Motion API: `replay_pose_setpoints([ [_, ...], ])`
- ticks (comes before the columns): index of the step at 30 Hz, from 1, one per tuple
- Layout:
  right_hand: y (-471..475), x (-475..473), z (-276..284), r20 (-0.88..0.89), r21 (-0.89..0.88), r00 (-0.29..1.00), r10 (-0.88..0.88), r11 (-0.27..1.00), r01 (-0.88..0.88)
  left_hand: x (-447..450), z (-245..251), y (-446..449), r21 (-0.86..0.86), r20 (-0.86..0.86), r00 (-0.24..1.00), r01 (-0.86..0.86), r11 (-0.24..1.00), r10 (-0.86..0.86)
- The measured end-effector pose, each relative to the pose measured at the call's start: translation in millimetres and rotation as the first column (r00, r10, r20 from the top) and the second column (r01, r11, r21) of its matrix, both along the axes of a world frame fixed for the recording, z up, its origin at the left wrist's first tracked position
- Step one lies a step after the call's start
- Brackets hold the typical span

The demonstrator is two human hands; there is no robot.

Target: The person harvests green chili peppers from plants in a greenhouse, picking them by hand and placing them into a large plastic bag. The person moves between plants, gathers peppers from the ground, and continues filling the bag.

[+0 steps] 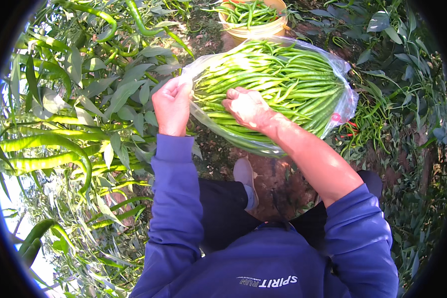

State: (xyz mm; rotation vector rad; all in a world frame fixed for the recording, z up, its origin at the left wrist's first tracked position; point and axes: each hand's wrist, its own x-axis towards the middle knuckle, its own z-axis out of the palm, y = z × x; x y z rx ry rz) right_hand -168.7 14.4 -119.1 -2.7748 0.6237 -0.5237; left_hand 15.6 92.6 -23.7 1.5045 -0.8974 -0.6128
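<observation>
A clear plastic bag (348, 97) lies spread wide before me, packed with long green chili peppers (313, 76) mostly lined up sideways. My left hand (172, 106) pinches the bag's rim at its left side, thumb against the curled fingers. On top of the peppers, left of the bag's middle, rests my right hand (249, 108) with its fingers curled. Its fingertips are turned down among the peppers, so whether they grip any is hidden. A small pink mark shows on the bag's lower right.
A yellow bucket (253, 30) holding green peppers stands just beyond the bag. Pepper plants (123, 89) with hanging fruit crowd the left side. More loose green and a few red peppers (368, 130) lie right of the bag. My shoe (244, 173) is on bare soil below it.
</observation>
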Motion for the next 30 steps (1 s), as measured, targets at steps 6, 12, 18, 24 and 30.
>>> replay_pose_setpoints([
  [6, 21.1, -15.3, 12.4, 0.231, 0.003, 0.955, -0.186, 0.982, 0.191, -2.9, 7.3, 2.8, 0.012, 0.026, 1.0, 0.002, 1.0, -0.002],
  [12, 23.9, -17.3, 0.1, -0.138, 0.04, 0.967, -0.215, 0.974, 0.223, 2.9, 7.6, 2.5, 0.024, -0.071, 0.997, 0.0, 1.0, 0.001],
  [18, 3.8, 1.1, -16.8, -0.287, 0.075, 0.939, -0.191, 0.972, 0.221, 18.9, -7.1, -3.3, 0.01, -0.073, 0.997, 0.025, 1.0, -0.024],
  [24, 41.8, -50.1, 25.9, 0.133, 0.11, 0.945, -0.299, 0.952, 0.286, 47.9, -14.1, -21.7, 0.084, 0.029, 1.0, -0.001, 0.996, -0.002],
  [30, 130.6, -237.9, 32.2, 0.662, 0.275, 0.56, -0.498, 0.856, 0.437, 1.0, -3.8, -5.0, -0.231, 0.682, 0.699, -0.076, 0.97, 0.217],
])
